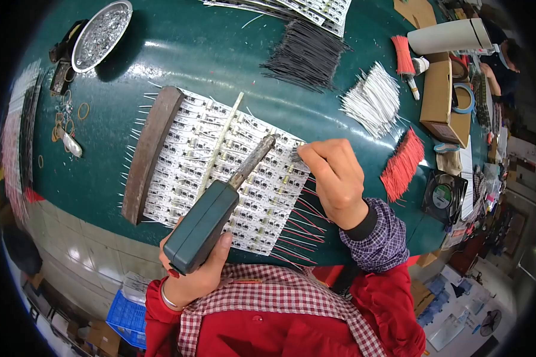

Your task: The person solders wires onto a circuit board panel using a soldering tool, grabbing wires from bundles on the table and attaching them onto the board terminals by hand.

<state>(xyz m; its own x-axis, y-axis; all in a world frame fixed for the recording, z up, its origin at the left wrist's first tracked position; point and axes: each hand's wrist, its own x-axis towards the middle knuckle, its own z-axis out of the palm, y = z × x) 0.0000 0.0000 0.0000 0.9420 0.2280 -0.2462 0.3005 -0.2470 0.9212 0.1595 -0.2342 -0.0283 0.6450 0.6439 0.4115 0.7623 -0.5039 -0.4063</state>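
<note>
My left hand (205, 265) is closed around the dark green handle of a soldering iron (205, 223). Its metal barrel slants up and right over a white panel of small circuit boards (253, 223), the tip close to the panel's upper right corner. At that corner my right hand (336, 175) pinches thumb and fingers together. Short dark wire ends (296, 156) poke out from the pinch; the rest of them is hidden by the fingers. Red, white and black wires (301, 229) stick out from the panel's right edge. A brown curved bar (153, 156) lies across the panel's left side.
Beyond the panel lie piles of black wires (307, 55), white wires (372, 100) and red wires (403, 163). A metal bowl of scraps (103, 35) stands far left, near rubber bands (59, 128). A cardboard box (438, 101) and a fan (444, 195) are at right.
</note>
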